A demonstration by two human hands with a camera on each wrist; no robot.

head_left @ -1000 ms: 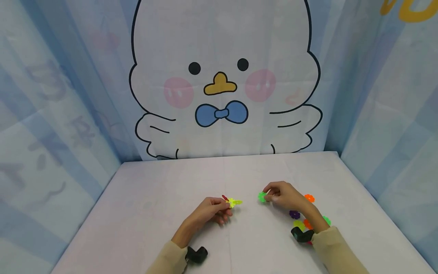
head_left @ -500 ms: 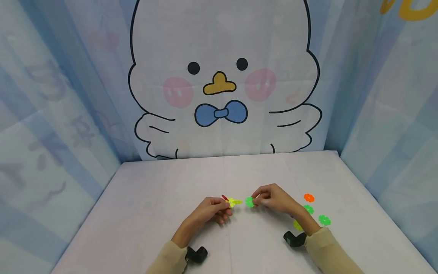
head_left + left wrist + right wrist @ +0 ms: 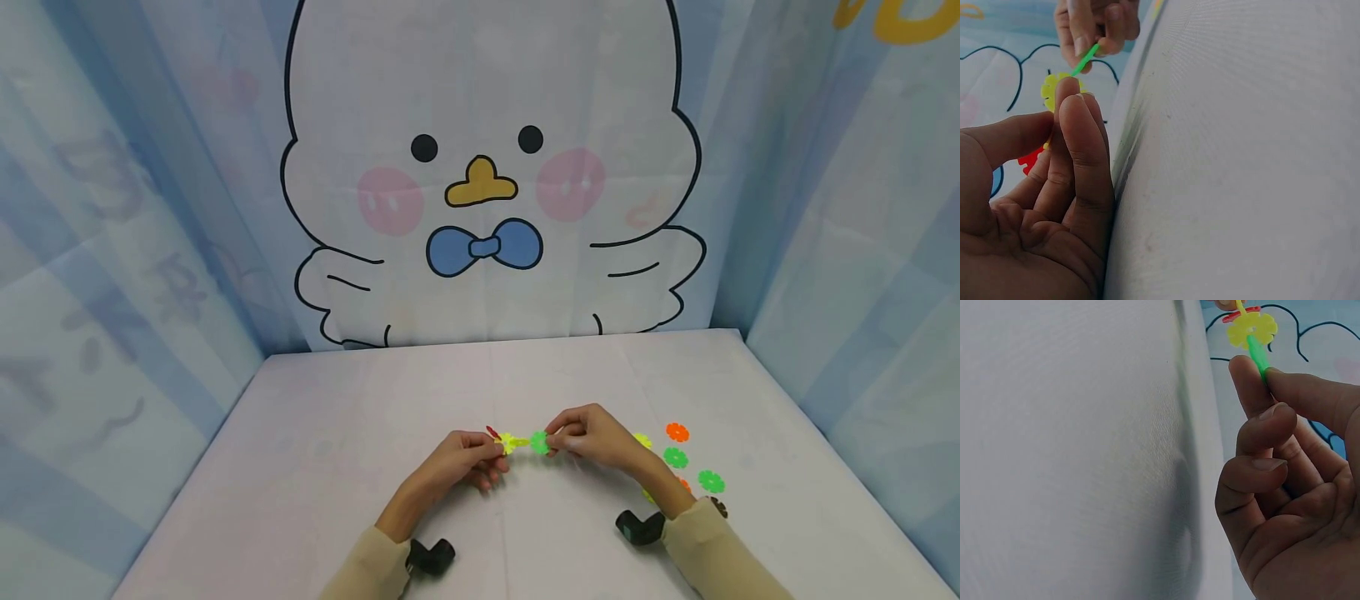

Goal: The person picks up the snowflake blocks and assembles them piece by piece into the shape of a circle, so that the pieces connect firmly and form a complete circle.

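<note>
My left hand (image 3: 465,458) pinches a small joined piece of yellow snowflake discs (image 3: 509,442) between thumb and index finger, with a red disc (image 3: 492,432) attached at its back. My right hand (image 3: 590,435) pinches a green snowflake disc (image 3: 539,442) by its edge. In the right wrist view the green disc (image 3: 1258,357) stands edge-on against the rim of a yellow disc (image 3: 1252,330); how deep the slots engage cannot be told. The left wrist view shows the red disc (image 3: 1033,161) partly hidden behind the left fingers. Both hands are just above the table.
Loose discs lie on the white table (image 3: 337,467) around the right forearm: an orange disc (image 3: 677,432), a green disc (image 3: 676,457), another green disc (image 3: 711,482) and a dark disc (image 3: 718,507). The forearm partly covers a yellow disc (image 3: 642,439) and others. A printed curtain (image 3: 487,300) stands behind.
My right hand has moved left with the green disc until it meets the yellow discs. The left hand has stayed in place, still pinching its piece.
</note>
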